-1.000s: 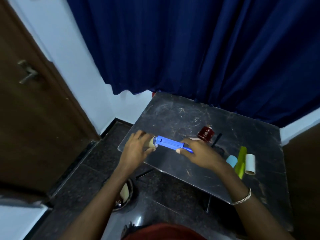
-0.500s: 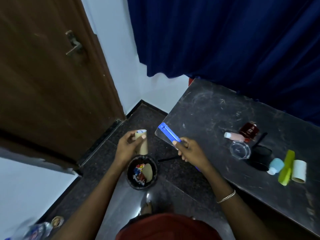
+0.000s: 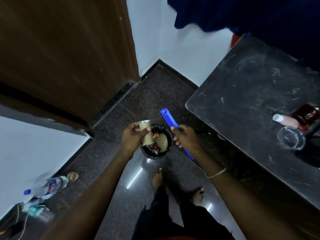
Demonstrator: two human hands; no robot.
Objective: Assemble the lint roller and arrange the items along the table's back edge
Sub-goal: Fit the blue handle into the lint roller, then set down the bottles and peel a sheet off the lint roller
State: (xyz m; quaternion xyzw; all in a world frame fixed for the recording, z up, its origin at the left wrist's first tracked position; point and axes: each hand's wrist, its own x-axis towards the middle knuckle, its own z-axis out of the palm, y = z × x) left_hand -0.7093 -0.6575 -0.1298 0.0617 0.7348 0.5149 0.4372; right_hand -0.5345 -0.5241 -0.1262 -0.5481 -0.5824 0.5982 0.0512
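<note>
Two hands work above the floor: the right hand (image 3: 186, 138) grips the blue plastic lint-roller handle (image 3: 169, 119), and the left hand (image 3: 132, 137) pinches a bare brown cardboard tube (image 3: 146, 134) over a small black waste bin (image 3: 156, 151). Both are off the left edge of the scuffed dark table (image 3: 242, 94).

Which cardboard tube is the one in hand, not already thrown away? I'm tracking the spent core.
The upright cardboard tube pinched in the left hand, held over the bin. The other cardboard piece lies inside it among wrappers.
</note>
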